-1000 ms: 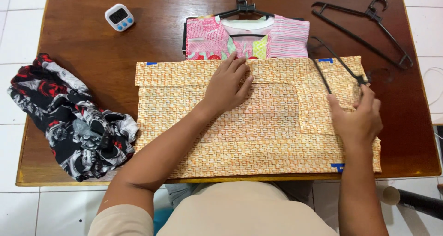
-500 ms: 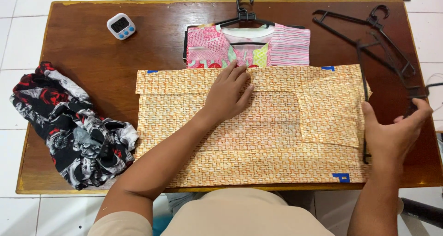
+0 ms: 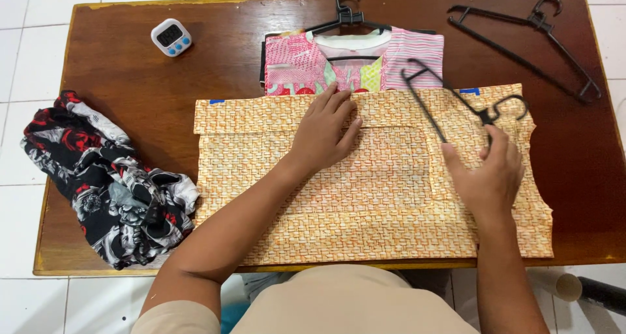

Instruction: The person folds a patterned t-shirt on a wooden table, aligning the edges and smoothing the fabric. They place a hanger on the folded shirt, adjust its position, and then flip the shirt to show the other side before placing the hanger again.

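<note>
Half a second ago the right hand [image 3: 486,177] held the hanger [image 3: 456,102] out past the table's right edge; now it has swung back over the cloth [image 3: 365,197], and the hanger lies across the cloth's upper right part, its hook pointing right.

Largest is the table [image 3: 130,79], dark brown wood. The orange woven-print cloth is spread flat over most of its near half, with a folded band along the top edge and bits of blue tape at the upper corners. Off to the left lies a crumpled black, red and grey floral garment [image 3: 107,184], partly over the table's edge. Behind the cloth sits a pink patterned shirt [image 3: 352,63] on its own black hanger.

The left hand [image 3: 326,132] has not moved — it lies flat, fingers spread, pressing the cloth's top middle. The right hand rests palm down on the cloth, fingertips closed on the hanger's neck just below the hook.

A second bare hanger [image 3: 528,44] lies at the far right corner, well apart. A small white timer [image 3: 171,36] stands at far left.
</note>
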